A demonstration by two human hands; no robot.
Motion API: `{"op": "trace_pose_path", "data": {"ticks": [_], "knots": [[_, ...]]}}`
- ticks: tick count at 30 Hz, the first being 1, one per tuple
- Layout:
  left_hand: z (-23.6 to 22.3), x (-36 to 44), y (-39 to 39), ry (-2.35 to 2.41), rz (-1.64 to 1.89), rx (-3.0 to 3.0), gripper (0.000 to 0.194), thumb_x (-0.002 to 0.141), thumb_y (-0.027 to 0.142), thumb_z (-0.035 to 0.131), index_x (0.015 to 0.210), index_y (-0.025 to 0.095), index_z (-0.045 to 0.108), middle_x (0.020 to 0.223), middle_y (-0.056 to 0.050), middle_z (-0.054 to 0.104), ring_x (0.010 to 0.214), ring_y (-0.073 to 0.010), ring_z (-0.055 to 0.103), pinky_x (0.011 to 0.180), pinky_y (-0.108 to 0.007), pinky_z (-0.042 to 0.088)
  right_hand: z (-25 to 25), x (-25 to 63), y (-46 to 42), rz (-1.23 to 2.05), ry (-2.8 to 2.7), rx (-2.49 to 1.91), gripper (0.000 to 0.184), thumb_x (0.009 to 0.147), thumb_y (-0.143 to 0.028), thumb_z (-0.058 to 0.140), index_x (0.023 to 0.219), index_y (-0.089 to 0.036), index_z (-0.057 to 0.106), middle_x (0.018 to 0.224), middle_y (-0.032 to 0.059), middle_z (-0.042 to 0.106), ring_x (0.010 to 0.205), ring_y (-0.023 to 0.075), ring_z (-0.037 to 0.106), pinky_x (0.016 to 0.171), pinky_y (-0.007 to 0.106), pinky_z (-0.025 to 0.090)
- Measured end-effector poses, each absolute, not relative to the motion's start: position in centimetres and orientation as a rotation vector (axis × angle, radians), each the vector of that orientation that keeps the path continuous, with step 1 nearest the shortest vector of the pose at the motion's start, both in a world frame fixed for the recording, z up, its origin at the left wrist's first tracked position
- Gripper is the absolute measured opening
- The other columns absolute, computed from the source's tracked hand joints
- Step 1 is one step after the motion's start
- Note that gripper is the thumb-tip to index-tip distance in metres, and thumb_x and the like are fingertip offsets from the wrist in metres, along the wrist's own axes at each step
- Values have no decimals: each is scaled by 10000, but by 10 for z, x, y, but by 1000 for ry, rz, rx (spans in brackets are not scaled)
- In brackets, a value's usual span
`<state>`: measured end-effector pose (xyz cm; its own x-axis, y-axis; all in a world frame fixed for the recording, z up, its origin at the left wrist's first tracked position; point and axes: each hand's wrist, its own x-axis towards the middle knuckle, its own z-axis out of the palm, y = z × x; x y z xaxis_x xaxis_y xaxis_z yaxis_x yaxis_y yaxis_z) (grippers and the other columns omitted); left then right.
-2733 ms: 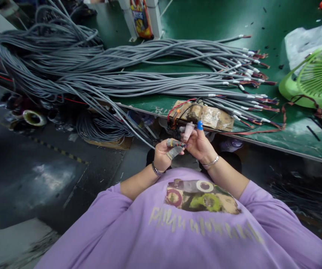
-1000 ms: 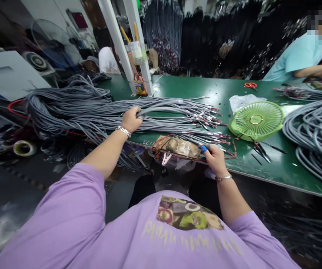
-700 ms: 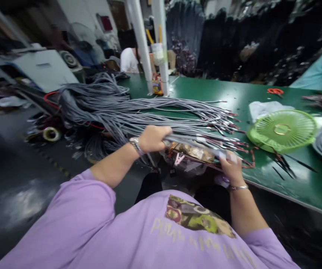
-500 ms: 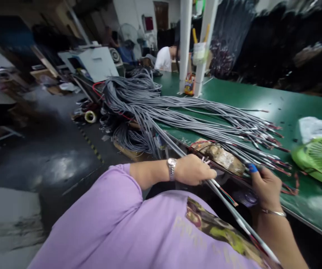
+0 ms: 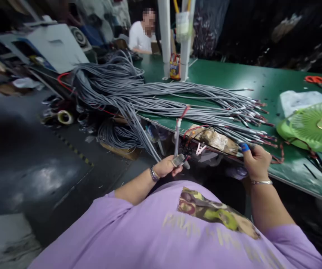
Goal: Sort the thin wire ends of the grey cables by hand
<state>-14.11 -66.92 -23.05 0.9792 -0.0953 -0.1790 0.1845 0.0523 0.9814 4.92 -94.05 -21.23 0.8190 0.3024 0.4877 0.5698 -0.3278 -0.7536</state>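
Observation:
My left hand (image 5: pixel 165 167) is closed around grey cables (image 5: pixel 150 147) in front of the bench edge. One cable end (image 5: pixel 177 136) with a white band and red wires sticks up from the fist; other ends poke out to its right. My right hand (image 5: pixel 257 160), with blue tape on the thumb, is closed at the right end of a tape-wrapped brown block (image 5: pixel 217 140) on the bench edge. What its fingers pinch is hidden. A large bundle of grey cables (image 5: pixel 161 104) lies across the green bench behind, with stripped ends to the right.
A green fan (image 5: pixel 318 125) stands on the right of the bench (image 5: pixel 222 71), near pliers (image 5: pixel 319 164) and orange-handled scissors (image 5: pixel 315 80). White posts (image 5: pixel 165 37) rise from the bench. A pale pink clip (image 5: pixel 200 148) sits at the edge. A person (image 5: pixel 141 35) is behind.
My left hand has drawn back to the left with the cables, and one end now points up instead of trailing across my lap. My right hand stays by the block. The view has shifted right.

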Motion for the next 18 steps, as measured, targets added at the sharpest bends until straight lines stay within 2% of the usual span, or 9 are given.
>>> {"op": "trace_pose_path", "data": {"ticks": [1, 2, 3, 6, 8, 11, 13, 15, 18], "knots": [[-232, -144, -669, 90, -207, 1482, 656, 848, 771, 414, 798, 139, 582, 467, 57, 422, 369, -65, 337, 396, -216, 265, -211, 39, -937, -438, -571, -1952, 303, 892, -420, 622, 654, -245, 557, 572, 14, 467, 564, 173, 379, 571, 341, 272], [-234, -146, -670, 112, -189, 1478, 625, 842, 759, 451, 785, 147, 565, 463, 60, 424, 369, -63, 342, 394, -213, 259, -210, 27, -932, -427, -580, -1936, 233, 896, -394, 622, 727, -234, 627, 642, 29, 556, 616, 184, 468, 606, 339, 341], [-235, -147, -672, 132, -167, 1483, 602, 834, 751, 482, 776, 155, 547, 462, 63, 426, 369, -63, 348, 392, -210, 259, -208, 14, -927, -368, -635, -1896, 191, 903, -368, 614, 787, -226, 666, 700, 38, 611, 654, 189, 528, 631, 335, 390], [-237, -147, -681, 206, -84, 1527, 584, 812, 757, 514, 727, 180, 487, 469, 67, 427, 379, -63, 367, 395, -207, 295, -206, -25, -907, -20, -955, -1849, 121, 866, -325, 657, 873, -218, 714, 753, 31, 665, 667, 172, 588, 640, 308, 462], [-237, -144, -686, 244, -49, 1555, 584, 815, 759, 506, 703, 186, 471, 479, 60, 438, 389, -67, 382, 399, -211, 331, -207, -46, -893, 192, -1015, -1829, 182, 860, -338, 666, 984, -214, 716, 728, 16, 654, 642, 153, 582, 612, 282, 473], [-235, -140, -691, 238, -16, 1604, 582, 836, 744, 488, 672, 186, 470, 485, 48, 452, 410, -70, 400, 418, -213, 366, -213, -62, -873, 498, -912, -1716, 405, 833, -398, 704, 1185, -206, 646, 687, -20, 625, 514, 105, 482, 486, 238, 424], [-234, -138, -694, 227, -8, 1626, 580, 832, 743, 497, 683, 183, 492, 496, 44, 464, 427, -75, 424, 435, -215, 383, -219, -66, -863, 506, -840, -1646, 396, 824, -412, 715, 1159, -209, 658, 746, -4, 653, 556, 111, 520, 519, 242, 458], [-234, -138, -696, 237, -2, 1605, 571, 810, 746, 530, 725, 182, 526, 539, 32, 512, 466, -92, 486, 469, -228, 433, -224, -66, -856, 419, -786, -1612, 268, 854, -412, 680, 1031, -214, 712, 770, 14, 671, 613, 129, 570, 576, 258, 494], [-233, -143, -695, 227, 106, 1573, 509, 809, 684, 600, 793, 175, 599, 739, -32, 657, 683, -145, 632, 666, -282, 541, -228, -64, -855, 358, -733, -1598, 219, 871, -411, 653, 917, -218, 744, 729, 19, 669, 609, 141, 584, 578, 274, 502]]}}
